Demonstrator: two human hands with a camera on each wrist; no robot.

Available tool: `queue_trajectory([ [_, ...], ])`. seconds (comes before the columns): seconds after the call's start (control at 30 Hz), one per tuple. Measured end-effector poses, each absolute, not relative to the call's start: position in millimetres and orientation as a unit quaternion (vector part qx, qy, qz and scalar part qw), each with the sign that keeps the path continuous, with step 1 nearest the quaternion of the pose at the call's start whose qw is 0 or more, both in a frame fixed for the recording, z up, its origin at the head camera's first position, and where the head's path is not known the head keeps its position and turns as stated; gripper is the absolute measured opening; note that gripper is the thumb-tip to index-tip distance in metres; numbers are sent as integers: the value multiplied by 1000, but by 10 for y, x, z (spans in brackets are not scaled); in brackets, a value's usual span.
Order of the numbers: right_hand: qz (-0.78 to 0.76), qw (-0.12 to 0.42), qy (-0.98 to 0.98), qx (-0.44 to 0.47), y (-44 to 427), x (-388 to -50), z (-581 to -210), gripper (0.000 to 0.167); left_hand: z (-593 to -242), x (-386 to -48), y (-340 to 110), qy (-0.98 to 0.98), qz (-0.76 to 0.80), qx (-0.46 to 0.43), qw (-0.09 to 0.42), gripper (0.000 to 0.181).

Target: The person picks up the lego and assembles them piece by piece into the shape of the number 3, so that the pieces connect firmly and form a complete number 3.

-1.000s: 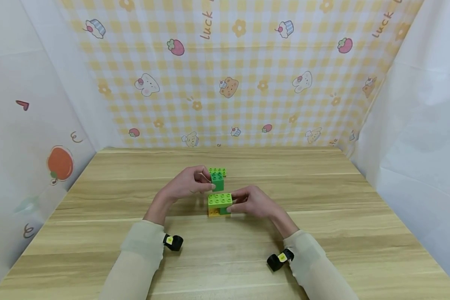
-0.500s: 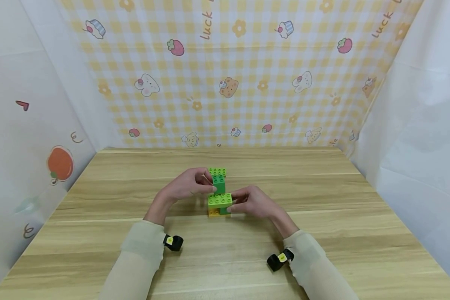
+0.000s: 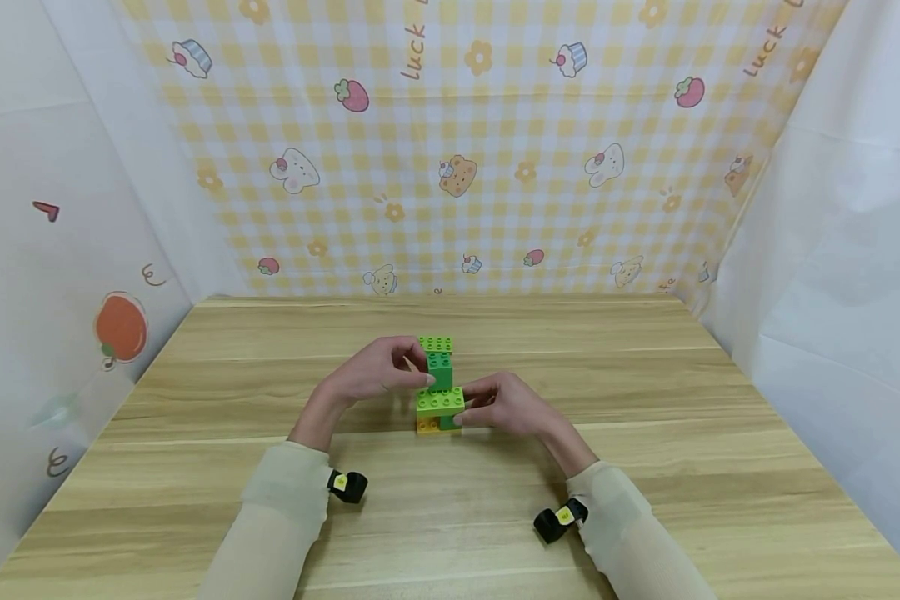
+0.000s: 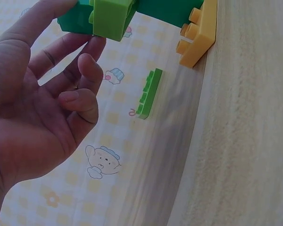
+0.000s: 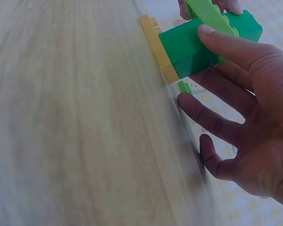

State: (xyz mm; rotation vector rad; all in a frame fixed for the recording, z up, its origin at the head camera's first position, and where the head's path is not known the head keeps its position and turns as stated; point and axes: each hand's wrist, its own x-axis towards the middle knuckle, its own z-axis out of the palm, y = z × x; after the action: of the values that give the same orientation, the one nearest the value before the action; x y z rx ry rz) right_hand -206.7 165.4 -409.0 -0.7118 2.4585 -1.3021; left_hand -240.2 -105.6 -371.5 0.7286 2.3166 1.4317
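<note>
My left hand pinches a dark green brick that stands at the back of the light green brick on top of a small stack. Under that light green brick is another dark green brick, which rests on a yellow plate. My right hand grips the stack from the right, its thumb on the lower green brick. In the left wrist view, the left hand reaches the upper brick with thumb and fingers; whether the brick is fully seated cannot be told.
Behind the stack a light green studded piece lies on the wooden table. A checked cloth hangs behind the table's far edge, with white cloth on both sides. Each wrist carries a small black camera.
The left hand has moved slightly right and toward me with its green brick, which now meets the top of the stack. The right hand has kept its place and grip.
</note>
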Motion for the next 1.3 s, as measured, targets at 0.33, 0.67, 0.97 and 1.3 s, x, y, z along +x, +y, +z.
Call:
queue_trajectory([
  [0.33,-447,133,850,-246,1656,-2068,-4094,31,-3704,-2395,-1050,806,505,261,164,22],
  [0.67,-446,133,850,-247,1655,-2074,-4103,29,-3670,-2381,-1042,800,512,266,167,23],
  [0.97,-443,131,850,-253,1655,-2074,-4094,29,-3676,-2384,-1020,796,514,271,172,22],
  [1.3,-443,132,849,-257,1653,-2067,-4089,27,-3677,-2382,-1017,795,510,279,174,20],
])
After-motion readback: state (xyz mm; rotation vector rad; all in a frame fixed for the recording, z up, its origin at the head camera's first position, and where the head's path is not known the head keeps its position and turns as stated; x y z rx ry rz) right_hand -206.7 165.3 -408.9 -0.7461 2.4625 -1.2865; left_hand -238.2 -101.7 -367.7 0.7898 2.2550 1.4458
